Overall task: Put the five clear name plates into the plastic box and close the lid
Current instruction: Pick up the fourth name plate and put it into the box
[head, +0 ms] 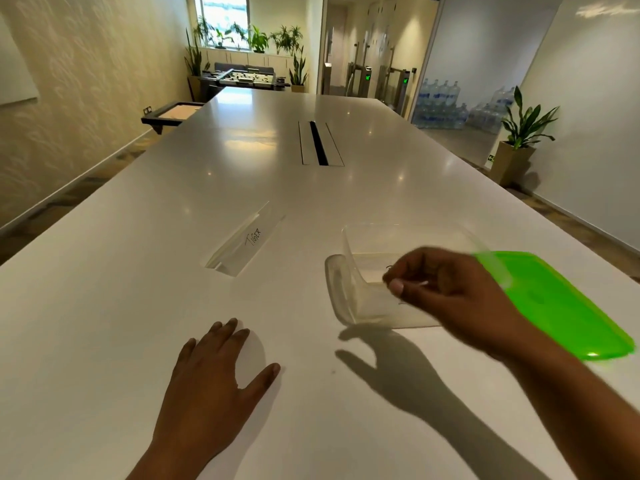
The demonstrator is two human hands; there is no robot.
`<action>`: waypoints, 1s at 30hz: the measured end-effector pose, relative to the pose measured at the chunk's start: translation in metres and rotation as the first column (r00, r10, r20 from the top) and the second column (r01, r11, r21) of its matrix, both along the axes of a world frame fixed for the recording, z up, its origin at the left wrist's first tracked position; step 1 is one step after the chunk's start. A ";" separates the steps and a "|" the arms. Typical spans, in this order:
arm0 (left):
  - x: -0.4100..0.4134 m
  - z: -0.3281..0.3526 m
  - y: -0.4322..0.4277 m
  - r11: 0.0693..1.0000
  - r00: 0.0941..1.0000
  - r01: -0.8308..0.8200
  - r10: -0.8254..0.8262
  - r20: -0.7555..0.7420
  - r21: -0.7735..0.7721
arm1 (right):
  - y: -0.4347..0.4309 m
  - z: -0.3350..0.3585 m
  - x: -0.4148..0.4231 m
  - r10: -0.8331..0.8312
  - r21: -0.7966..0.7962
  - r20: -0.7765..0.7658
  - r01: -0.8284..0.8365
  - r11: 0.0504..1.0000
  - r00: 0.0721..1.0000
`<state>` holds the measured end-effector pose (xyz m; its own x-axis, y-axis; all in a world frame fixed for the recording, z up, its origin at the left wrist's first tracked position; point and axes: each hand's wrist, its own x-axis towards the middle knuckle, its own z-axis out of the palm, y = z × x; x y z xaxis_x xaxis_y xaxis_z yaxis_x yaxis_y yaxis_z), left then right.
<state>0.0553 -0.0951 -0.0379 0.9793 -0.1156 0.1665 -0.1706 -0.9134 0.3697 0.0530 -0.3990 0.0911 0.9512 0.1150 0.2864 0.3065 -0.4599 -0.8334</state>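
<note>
Name plate (247, 239) marked "Tiger" sits on table (104, 306), apart from box (349, 292); lid (561, 306) off beside it. Right hand (446, 289) pinches a plate w/ thumb + fingers over box. Left hand (211, 379) flat, fingers spread. Count inside: can't tell.

A clear folded acrylic name plate marked "Tiger" (244, 242) lies on the table. To its right sits an open clear plastic box (349, 289), perhaps holding plates; a flat bright green lid (568, 313) lies beside it.
</note>
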 end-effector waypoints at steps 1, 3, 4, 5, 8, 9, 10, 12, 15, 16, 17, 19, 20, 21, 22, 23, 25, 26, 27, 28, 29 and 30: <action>0.000 0.000 0.000 1.000 1.000 0.001 -0.001 -0.003 0.008 | 0.009 -0.014 -0.008 -0.004 -0.039 -0.003 0.004 0.999 1.000; 0.000 0.000 0.001 1.000 1.000 0.002 -0.001 -0.004 0.023 | 0.024 -0.041 -0.020 -0.024 -0.146 0.021 0.027 0.989 0.999; 0.001 0.000 0.001 1.000 1.000 0.001 -0.001 -0.003 0.024 | 0.030 -0.053 -0.024 -0.022 -0.189 0.030 0.027 0.982 0.999; 0.000 -0.001 0.001 1.000 1.000 0.000 0.000 -0.003 0.022 | 0.034 -0.064 -0.027 -0.012 -0.219 0.033 0.019 0.976 0.999; -0.001 -0.002 0.001 1.000 1.000 0.000 0.000 0.008 0.011 | 0.042 -0.090 -0.029 -0.002 -0.313 -0.001 0.002 0.950 1.000; 0.000 -0.003 0.001 1.000 1.000 0.001 -0.001 0.009 0.010 | 0.043 -0.097 -0.029 -0.006 -0.340 -0.018 0.000 0.941 1.000; 0.000 -0.003 0.001 1.000 1.000 0.001 -0.001 0.009 0.008 | 0.045 -0.103 -0.030 -0.007 -0.361 -0.026 -0.002 0.933 1.000; -0.001 -0.004 0.001 1.000 1.000 0.002 -0.001 0.012 -0.003 | 0.048 -0.112 -0.032 -0.004 -0.431 -0.009 0.000 0.902 1.000; -0.002 -0.003 0.000 1.000 1.000 0.002 -0.002 0.013 -0.019 | 0.053 -0.118 -0.035 0.002 -0.537 0.046 0.023 0.843 0.999; -0.002 -0.003 0.000 1.000 1.000 0.004 -0.003 0.010 -0.016 | 0.053 -0.118 -0.035 0.003 -0.548 0.055 0.027 0.836 0.999; -0.002 -0.002 -0.002 1.000 1.000 0.005 -0.005 0.008 -0.012 | 0.053 -0.119 -0.035 0.002 -0.551 0.061 0.032 0.834 0.998; -0.001 -0.001 -0.001 1.000 1.000 0.000 0.000 0.013 -0.002 | 0.053 -0.118 -0.035 0.002 -0.548 0.065 0.034 0.836 0.998; 0.001 0.001 -0.001 1.000 1.000 -0.002 0.002 0.027 0.008 | 0.053 -0.118 -0.036 0.003 -0.542 0.068 0.035 0.840 0.998; 0.005 0.004 0.001 1.000 0.999 -0.003 0.002 0.047 0.023 | 0.053 -0.118 -0.036 0.002 -0.534 0.075 0.038 0.845 0.997; 0.010 0.007 0.002 0.999 0.998 -0.002 0.000 0.063 0.038 | 0.053 -0.119 -0.037 -0.001 -0.528 0.081 0.044 0.848 0.997; 0.016 0.010 0.005 0.999 0.998 -0.005 0.002 0.070 0.048 | 0.053 -0.119 -0.036 -0.003 -0.529 0.083 0.047 0.847 0.997; 0.036 0.019 0.009 1.000 0.999 -0.019 0.018 0.045 0.010 | 0.053 -0.119 -0.035 -0.004 -0.537 0.088 0.051 0.842 0.996; 0.046 0.025 0.010 0.999 0.999 -0.029 0.030 0.026 -0.037 | 0.053 -0.120 -0.033 0.001 -0.536 0.090 0.048 0.843 0.996; 0.056 0.029 0.009 0.995 0.999 -0.039 0.041 0.019 -0.088 | 0.053 -0.120 -0.033 0.006 -0.533 0.090 0.043 0.845 0.996; 0.066 0.032 0.009 0.990 0.998 -0.049 0.054 0.032 -0.135 | 0.053 -0.120 -0.032 0.008 -0.531 0.091 0.041 0.846 0.996; 0.074 0.035 0.009 0.981 0.996 -0.057 0.068 0.056 -0.183 | 0.053 -0.119 -0.030 0.009 -0.531 0.091 0.041 0.846 0.996; 0.081 0.036 0.007 0.970 0.994 -0.056 0.077 0.082 -0.236 | 0.053 -0.119 -0.030 0.010 -0.530 0.092 0.041 0.847 0.996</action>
